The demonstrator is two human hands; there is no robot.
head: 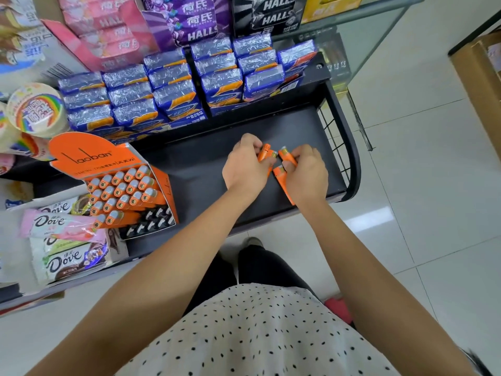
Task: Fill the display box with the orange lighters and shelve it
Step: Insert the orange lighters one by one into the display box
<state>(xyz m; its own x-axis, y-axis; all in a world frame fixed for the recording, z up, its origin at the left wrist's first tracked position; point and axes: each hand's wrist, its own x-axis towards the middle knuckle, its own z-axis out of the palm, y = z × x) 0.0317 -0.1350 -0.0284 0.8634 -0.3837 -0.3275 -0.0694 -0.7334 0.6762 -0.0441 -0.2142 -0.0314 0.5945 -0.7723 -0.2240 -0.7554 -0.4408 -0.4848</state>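
Note:
The orange display box stands on the black shelf at the left, its lid flap upright. Several orange lighters fill its back rows; the front slots show empty black holes. To the right of the box, both hands meet over the shelf. My left hand is shut on an orange lighter. My right hand grips other orange lighters, one pointing up-left and another lying under the palm.
Blue gum packs fill the tier behind the shelf, with Halls boxes above. Dove chocolate bars lie left of the display box. A wire side rail closes the shelf's right end. White tiled floor lies to the right.

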